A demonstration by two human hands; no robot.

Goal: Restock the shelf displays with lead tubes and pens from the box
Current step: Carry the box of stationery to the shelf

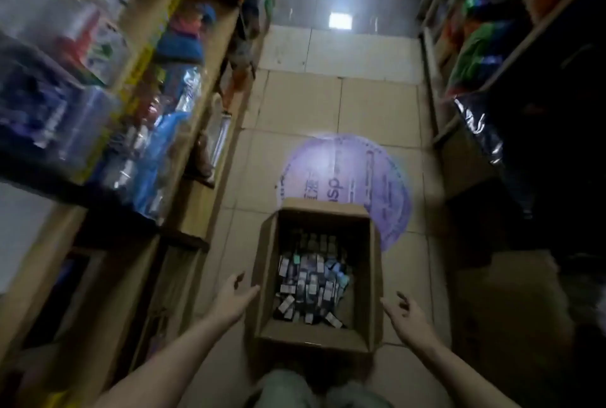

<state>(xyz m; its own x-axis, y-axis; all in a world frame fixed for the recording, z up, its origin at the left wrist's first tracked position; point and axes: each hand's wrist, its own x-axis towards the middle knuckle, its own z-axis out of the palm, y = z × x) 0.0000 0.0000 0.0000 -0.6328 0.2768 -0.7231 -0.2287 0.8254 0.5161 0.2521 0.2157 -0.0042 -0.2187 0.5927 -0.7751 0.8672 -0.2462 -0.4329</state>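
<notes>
Open cardboard box [316, 279] on floor, small packets [311, 286] inside | left hand [234, 296], right hand [405, 315] flanking box, fingers relaxed, holding nothing

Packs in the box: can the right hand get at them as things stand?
Probably yes. The box stands open on the floor, flaps spread, with nothing over the packs. The right hand hovers open just outside its right wall, holding nothing.

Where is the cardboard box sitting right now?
In the head view the cardboard box stands open on the tiled aisle floor, low centre, between both hands, its far edge overlapping the purple floor sticker.
</notes>
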